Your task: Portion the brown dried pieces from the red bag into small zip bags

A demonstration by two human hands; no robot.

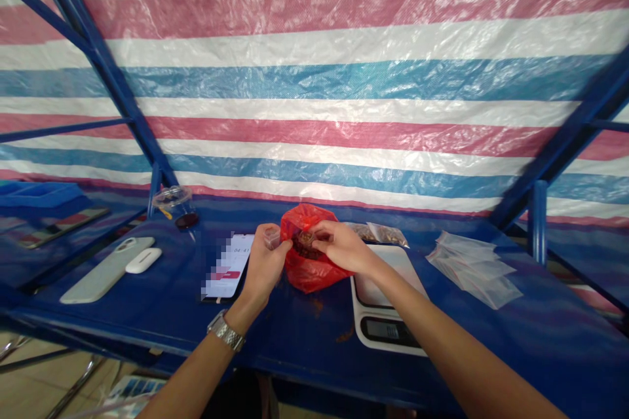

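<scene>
A red plastic bag (307, 268) with brown bits inside stands on the blue table (295, 334), just left of a white digital scale (388, 314). My left hand (264, 267) is closed on a small clear pouch (272, 234) held at the bag's mouth; a metal watch (226, 330) sits on that wrist. My right hand (340, 245) rests on the bag's top edge with its fingers pinched at the opening, on what I cannot make out.
A phone (228, 267) with a lit screen lies left of the bag. Farther left lie a pale phone case (105, 270) and a white earbud case (143, 260). A clear cup (175, 204) stands at the back. Empty zip pouches (474, 268) are piled right. A filled pouch (378, 233) lies behind the scale.
</scene>
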